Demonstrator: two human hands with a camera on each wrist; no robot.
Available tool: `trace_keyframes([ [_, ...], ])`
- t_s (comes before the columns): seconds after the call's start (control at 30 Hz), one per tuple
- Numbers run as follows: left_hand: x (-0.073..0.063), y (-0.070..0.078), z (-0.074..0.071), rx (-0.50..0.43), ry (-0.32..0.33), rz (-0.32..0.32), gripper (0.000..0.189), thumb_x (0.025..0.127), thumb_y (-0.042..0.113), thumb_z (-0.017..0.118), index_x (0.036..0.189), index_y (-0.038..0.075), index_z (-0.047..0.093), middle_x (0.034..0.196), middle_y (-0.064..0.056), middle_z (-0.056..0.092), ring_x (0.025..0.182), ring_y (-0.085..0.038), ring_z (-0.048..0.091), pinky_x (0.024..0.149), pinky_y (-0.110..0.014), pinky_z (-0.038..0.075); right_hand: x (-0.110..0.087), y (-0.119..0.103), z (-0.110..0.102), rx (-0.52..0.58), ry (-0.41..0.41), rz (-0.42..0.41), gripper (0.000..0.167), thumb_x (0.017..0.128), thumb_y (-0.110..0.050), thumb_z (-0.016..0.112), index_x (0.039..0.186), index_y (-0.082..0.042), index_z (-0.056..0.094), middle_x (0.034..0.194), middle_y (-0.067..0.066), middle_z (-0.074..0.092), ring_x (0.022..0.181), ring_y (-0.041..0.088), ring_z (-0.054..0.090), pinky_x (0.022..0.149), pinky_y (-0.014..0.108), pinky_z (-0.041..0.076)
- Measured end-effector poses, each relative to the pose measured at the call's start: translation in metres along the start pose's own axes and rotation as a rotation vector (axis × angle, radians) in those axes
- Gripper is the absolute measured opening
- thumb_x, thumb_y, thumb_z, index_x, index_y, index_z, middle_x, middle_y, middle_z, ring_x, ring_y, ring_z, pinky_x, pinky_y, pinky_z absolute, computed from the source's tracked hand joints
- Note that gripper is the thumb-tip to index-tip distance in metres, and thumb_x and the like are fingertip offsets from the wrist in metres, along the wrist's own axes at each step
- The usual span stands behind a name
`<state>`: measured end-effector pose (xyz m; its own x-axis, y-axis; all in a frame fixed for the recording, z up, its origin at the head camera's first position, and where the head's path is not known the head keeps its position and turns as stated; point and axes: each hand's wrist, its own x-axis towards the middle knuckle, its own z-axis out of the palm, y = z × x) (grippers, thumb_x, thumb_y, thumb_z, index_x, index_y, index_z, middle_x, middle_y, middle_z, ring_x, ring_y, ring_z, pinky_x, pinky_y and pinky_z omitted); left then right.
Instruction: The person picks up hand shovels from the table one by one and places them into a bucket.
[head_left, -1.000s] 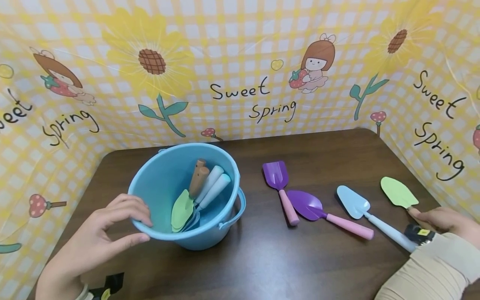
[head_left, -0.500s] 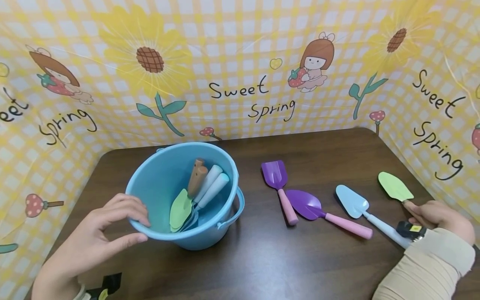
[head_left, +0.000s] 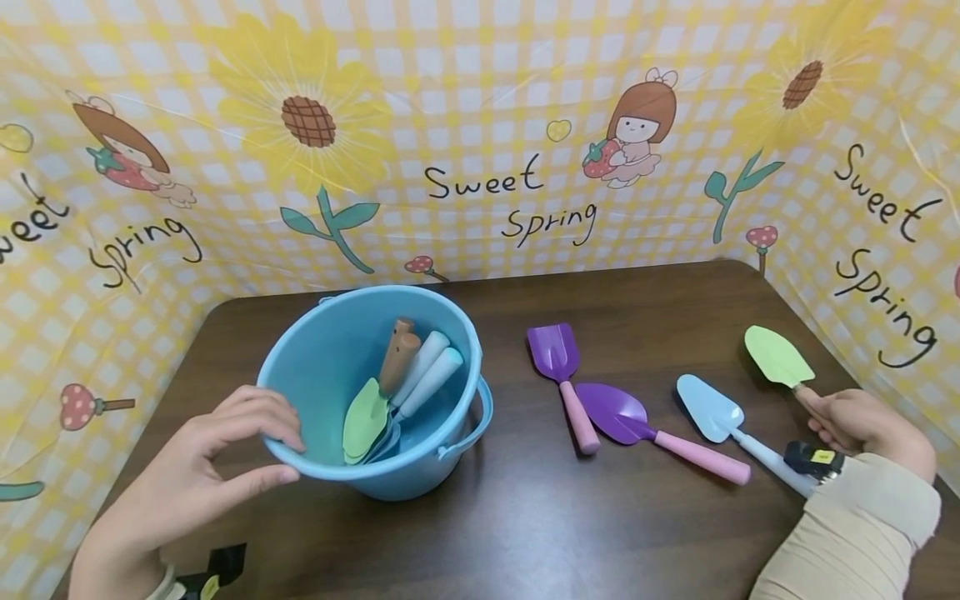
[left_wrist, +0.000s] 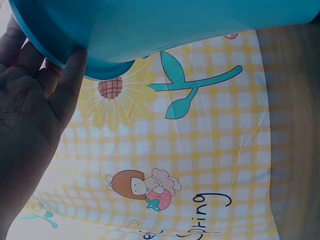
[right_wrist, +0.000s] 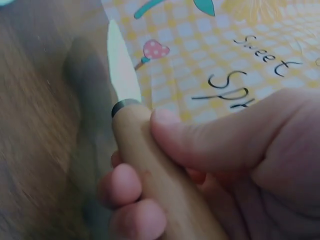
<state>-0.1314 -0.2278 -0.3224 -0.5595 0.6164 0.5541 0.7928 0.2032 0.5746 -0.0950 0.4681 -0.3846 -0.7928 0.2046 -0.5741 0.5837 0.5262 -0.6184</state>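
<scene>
A light blue bucket point(head_left: 420, 481) stands on the left of the table, and my left hand point(head_left: 191, 475) grips its near-left rim, fingers hooked over the edge. In the left wrist view those fingers lie over the bucket's rim point(left_wrist: 37, 42). At the far right my right hand point(head_left: 873, 425) holds a green-bladed trowel point(head_left: 778, 356) by its wooden handle point(right_wrist: 150, 155), thumb on one side and fingers curled round the other. The right wrist view shows the trowel raised above the table, its blade edge-on. Brown point(head_left: 397, 365) and pale blue handles point(head_left: 430, 382) lean inside the bucket beside a green blade point(head_left: 364, 419).
Right of the bucket lie a purple square-ended shovel point(head_left: 552, 352) and a purple trowel point(head_left: 617, 412), both with pink handles. A light blue trowel point(head_left: 708, 408) lies partly under the right wrist. A yellow checked cloth point(head_left: 480, 100) surrounds the table's point(head_left: 525, 533) back and sides.
My right hand has moved left and slightly toward the back with the green trowel, lifting it off the table. My left hand stays on the bucket's rim.
</scene>
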Motion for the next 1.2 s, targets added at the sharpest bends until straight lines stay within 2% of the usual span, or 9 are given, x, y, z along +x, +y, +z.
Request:
trace_keyframes([
  [0.17, -0.001, 0.0, -0.001, -0.003, 0.003, 0.005, 0.05, 0.057, -0.016, 0.084, 0.098, 0.01, 0.07, 0.099, -0.002, 0.066, 0.108, -0.013, 0.053, 0.099, -0.02, 0.037, 0.006, -0.01, 0.005, 0.042, -0.022, -0.051, 0.043, 0.107, -0.042, 0.034, 0.084, -0.017, 0.06, 0.077, -0.008, 0.053, 0.064, 0.004, 0.05, 0.062, 0.021, 0.049],
  [0.37, -0.002, 0.0, -0.001, -0.008, 0.002, -0.001, 0.05, 0.058, -0.016, 0.084, 0.098, 0.01, 0.07, 0.1, -0.002, 0.066, 0.108, -0.013, 0.053, 0.099, -0.02, 0.036, 0.01, -0.025, 0.01, 0.017, 0.024, -0.105, 0.046, 0.107, -0.042, 0.035, 0.086, -0.012, 0.062, 0.077, -0.006, 0.053, 0.065, 0.008, 0.049, 0.062, 0.025, 0.046],
  [0.6, -0.001, -0.001, -0.001, 0.021, 0.001, 0.005, 0.053, 0.056, -0.016, 0.084, 0.099, 0.013, 0.07, 0.099, 0.001, 0.066, 0.108, -0.012, 0.053, 0.099, -0.019, 0.037, 0.009, -0.035, 0.012, 0.057, 0.032, -0.136, 0.044, 0.106, -0.041, 0.039, 0.081, -0.013, 0.061, 0.072, -0.008, 0.052, 0.063, 0.008, 0.049, 0.061, 0.025, 0.045],
  [0.83, -0.002, -0.001, -0.001, 0.021, -0.003, 0.004, 0.053, 0.057, -0.015, 0.085, 0.099, 0.013, 0.07, 0.099, 0.0, 0.066, 0.108, -0.012, 0.053, 0.099, -0.019, 0.037, 0.009, -0.042, 0.013, 0.103, 0.077, -0.161, 0.044, 0.106, -0.041, 0.038, 0.078, -0.017, 0.062, 0.069, -0.01, 0.05, 0.063, 0.008, 0.047, 0.061, 0.027, 0.043],
  [1.1, -0.001, 0.0, -0.001, 0.026, -0.004, -0.003, 0.054, 0.056, -0.017, 0.084, 0.099, 0.013, 0.07, 0.099, 0.001, 0.066, 0.109, -0.012, 0.053, 0.098, -0.019, 0.038, 0.01, -0.05, 0.016, 0.159, 0.101, -0.256, 0.035, 0.107, -0.036, 0.042, 0.079, -0.025, 0.06, 0.072, -0.012, 0.052, 0.063, 0.007, 0.046, 0.06, 0.027, 0.041],
  [1.2, -0.001, 0.0, -0.001, 0.031, -0.005, -0.008, 0.054, 0.056, -0.017, 0.084, 0.099, 0.012, 0.07, 0.099, 0.001, 0.066, 0.109, -0.012, 0.053, 0.098, -0.019, 0.038, 0.01, -0.054, 0.019, 0.144, 0.108, -0.297, 0.033, 0.107, -0.033, 0.042, 0.08, -0.024, 0.06, 0.072, -0.011, 0.051, 0.063, 0.007, 0.046, 0.059, 0.027, 0.04],
])
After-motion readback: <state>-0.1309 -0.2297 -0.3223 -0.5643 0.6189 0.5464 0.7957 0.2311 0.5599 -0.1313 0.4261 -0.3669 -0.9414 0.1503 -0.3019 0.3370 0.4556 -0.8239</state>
